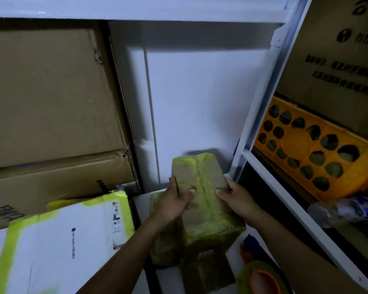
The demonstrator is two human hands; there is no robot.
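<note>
A small brown cardboard parcel point(202, 200), wrapped in yellow-green tape, is held in front of me over a white shelf surface point(142, 200). My left hand point(175, 200) grips its left side, thumb on top and fingers curled over the edge. My right hand point(235, 197) grips its right side, thumb on the top face. The parcel's far end points toward the white back wall. Its underside is hidden.
Large brown cartons point(51, 102) are stacked at left. A white box with yellow-green tape point(62, 236) lies at lower left. A roll of tape point(261, 279) sits at bottom right. A white shelf post point(263, 102), an orange perforated crate point(317, 149) and a printed carton point(338, 60) stand right.
</note>
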